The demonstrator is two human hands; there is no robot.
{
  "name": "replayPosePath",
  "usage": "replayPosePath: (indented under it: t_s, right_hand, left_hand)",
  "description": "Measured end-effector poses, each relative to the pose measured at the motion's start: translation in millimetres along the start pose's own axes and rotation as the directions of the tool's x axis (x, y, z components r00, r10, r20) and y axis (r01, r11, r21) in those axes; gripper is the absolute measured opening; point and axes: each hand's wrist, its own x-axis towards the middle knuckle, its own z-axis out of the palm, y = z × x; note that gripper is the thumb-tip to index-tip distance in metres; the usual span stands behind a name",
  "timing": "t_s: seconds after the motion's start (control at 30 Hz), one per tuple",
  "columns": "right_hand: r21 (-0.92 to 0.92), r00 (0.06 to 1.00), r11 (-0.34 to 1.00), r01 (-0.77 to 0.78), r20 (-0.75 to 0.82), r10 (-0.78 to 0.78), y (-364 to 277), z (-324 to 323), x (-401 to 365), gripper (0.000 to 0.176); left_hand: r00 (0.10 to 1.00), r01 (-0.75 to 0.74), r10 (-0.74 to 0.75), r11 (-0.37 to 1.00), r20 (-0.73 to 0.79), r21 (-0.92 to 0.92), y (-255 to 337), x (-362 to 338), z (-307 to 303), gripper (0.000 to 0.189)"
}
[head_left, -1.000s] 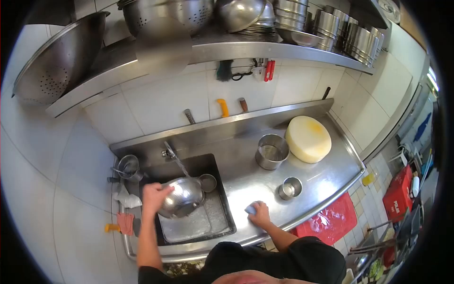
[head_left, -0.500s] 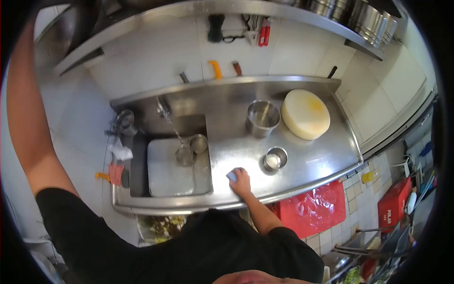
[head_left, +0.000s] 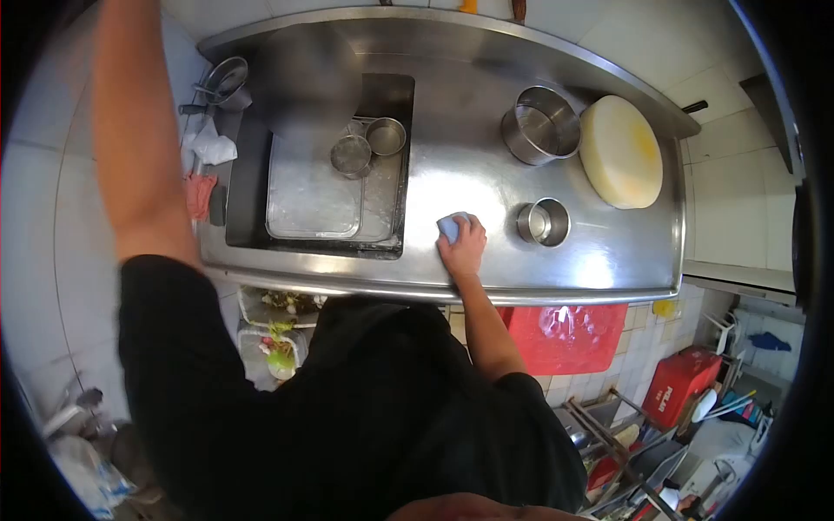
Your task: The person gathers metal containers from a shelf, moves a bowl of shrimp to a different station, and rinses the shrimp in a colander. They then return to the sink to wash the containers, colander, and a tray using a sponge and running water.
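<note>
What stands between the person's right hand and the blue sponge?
Nothing visible does: the right hand rests directly on the blue sponge on the steel counter; a small steel cup stands apart beside them.

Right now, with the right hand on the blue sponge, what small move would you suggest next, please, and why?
Probably slide the blue sponge leftward toward the sink. The right hand grips it on the steel counter, the small steel pot stands close on its right, and bare counter lies between sponge and sink. The left hand is out of view.
</note>
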Motion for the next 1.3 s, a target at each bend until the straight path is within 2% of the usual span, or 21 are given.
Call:
replayPosePath:
  t_s: [0.1, 0.13, 0.17, 0.23, 0.27, 0.33, 0.43, 0.47, 0.57, 0.6, 0.7, 0.73, 0.83, 0.93, 1.0, 1.07, 1.1, 1.17, 1.2, 1.27, 1.3]
  right_hand:
    - [-0.033, 1.000, 0.999, -0.006, -0.009, 0.006, 3.2, 5.3, -0.8, 0.050]
    - [-0.036, 1.000, 0.999, -0.002, -0.015, 0.001, 3.7, 6.8, -0.4, 0.050]
    - [-0.041, 1.000, 0.999, 0.004, -0.022, -0.005, 4.3, 8.7, -0.1, 0.050]
    - [-0.079, 1.000, 0.997, 0.010, -0.020, -0.011, 4.3, 13.0, -1.2, 0.051]
    - [-0.091, 1.000, 0.996, 0.009, -0.010, -0.010, 4.1, 13.7, 0.1, 0.051]
    - [-0.131, 1.000, 0.991, 0.022, 0.009, -0.021, 6.3, 15.8, 1.9, 0.053]
    - [-0.160, 1.000, 0.987, 0.002, 0.012, -0.001, 5.2, 18.8, 2.0, 0.052]
    - [-0.155, 1.000, 0.988, 0.013, 0.007, -0.012, 6.2, 20.4, 2.7, 0.052]
    - [-0.175, 1.000, 0.984, 0.009, 0.019, -0.006, 2.6, 20.3, 4.8, 0.052]
    - [-0.200, 1.000, 0.980, 0.011, 0.025, -0.006, 1.9, 20.3, 5.3, 0.052]
    - [-0.146, 0.999, 0.988, -0.044, -0.012, 0.043, 0.1, 22.0, 7.9, 0.049]
    - [-0.061, 0.994, 0.992, -0.111, -0.006, 0.111, -7.1, 22.6, 13.5, 0.047]
    - [0.282, 0.976, 0.935, -0.217, 0.048, 0.212, -43.1, 33.2, 61.3, 0.041]
    - [0.424, 0.985, 0.904, -0.049, 0.170, -0.026, -105.6, 69.7, 119.6, 0.045]
    - [0.473, 0.978, 0.878, -0.075, 0.208, -0.029, -141.2, 109.5, 142.0, 0.045]
    - [0.164, 0.949, 0.947, 0.277, 0.109, -0.297, -152.0, 134.9, 171.2, 0.042]
    - [0.369, 0.892, 0.930, 0.009, 0.418, -0.175, -137.0, 157.7, 194.2, 0.045]
    - [0.553, 0.602, 0.781, 0.290, 0.529, -0.598, -102.2, 205.3, 239.5, 0.047]
    - [0.509, 0.639, 0.861, 0.002, 0.661, -0.393, -116.9, 198.6, 238.0, 0.046]
    - [0.295, 0.503, 0.815, -0.498, 0.864, -0.005, -170.0, 168.7, 262.5, 0.044]
    - [0.413, 0.747, 0.862, -0.293, 0.662, -0.063, -184.0, 168.9, 246.5, 0.044]
  left_hand:
    - [0.838, 0.453, -0.403, 0.890, 0.367, -0.057, 7.8, -193.8, 3.7, 0.018]
    - [0.819, 0.386, -0.200, 0.886, 0.538, -0.258, 18.4, -262.6, 8.6, 0.022]
    - [0.415, 0.834, -0.427, 0.532, 0.803, -0.148, 33.9, -347.9, 3.3, 0.023]
    - [-0.209, 0.865, -0.409, 0.345, 0.888, 0.363, 51.9, -509.0, -8.7, 0.037]
    - [-0.226, 0.884, -0.389, 0.304, 0.893, 0.356, 62.7, -613.3, -24.1, 0.044]
    - [-0.354, 0.596, -0.182, 0.711, 0.917, 0.372, 78.1, -639.2, -32.9, 0.054]
    - [-0.382, 0.247, -0.117, 0.943, 0.917, 0.224, 77.0, -711.9, -27.9, 0.053]
    - [-0.459, 0.334, -0.161, 0.880, 0.874, 0.338, 71.6, -722.1, -17.4, 0.039]
    - [-0.551, 0.454, 0.014, 0.844, 0.835, 0.286, 54.1, -737.6, 5.3, 0.025]
    - [-0.301, 0.559, -0.025, 0.805, 0.953, 0.198, 49.1, -741.7, 4.4, 0.020]
    - [-0.467, 0.749, -0.115, 0.476, 0.877, 0.461, 22.2, -730.3, 21.5, 0.026]
    - [-0.596, 0.799, -0.102, 0.018, 0.796, 0.601, 17.9, -675.1, 17.0, 0.029]
    - [-0.742, 0.546, 0.029, -0.553, 0.670, 0.629, 28.7, -647.8, -9.3, 0.034]
    - [-0.553, 0.635, 0.048, -0.622, 0.832, 0.459, 59.3, -607.9, -43.7, 0.034]
    - [-0.437, 0.782, -0.058, -0.518, 0.898, 0.347, 83.7, -580.4, -57.0, 0.033]
    - [-0.349, 0.902, -0.096, -0.302, 0.932, 0.307, 91.8, -539.1, -71.1, 0.033]
    - [-0.330, 0.937, -0.085, -0.148, 0.940, 0.316, 91.0, -508.5, -77.9, 0.033]
    - [-0.341, 0.939, -0.055, 0.035, 0.938, 0.343, 88.5, -478.9, -82.3, 0.035]
    - [-0.377, 0.924, -0.033, 0.061, 0.926, 0.378, 87.8, -471.2, -88.3, 0.036]
    - [-0.356, 0.907, -0.111, 0.198, 0.928, 0.371, 76.6, -488.7, -92.9, 0.036]
    - [-0.338, 0.941, -0.185, -0.087, 0.923, 0.327, 72.2, -495.8, -87.5, 0.033]
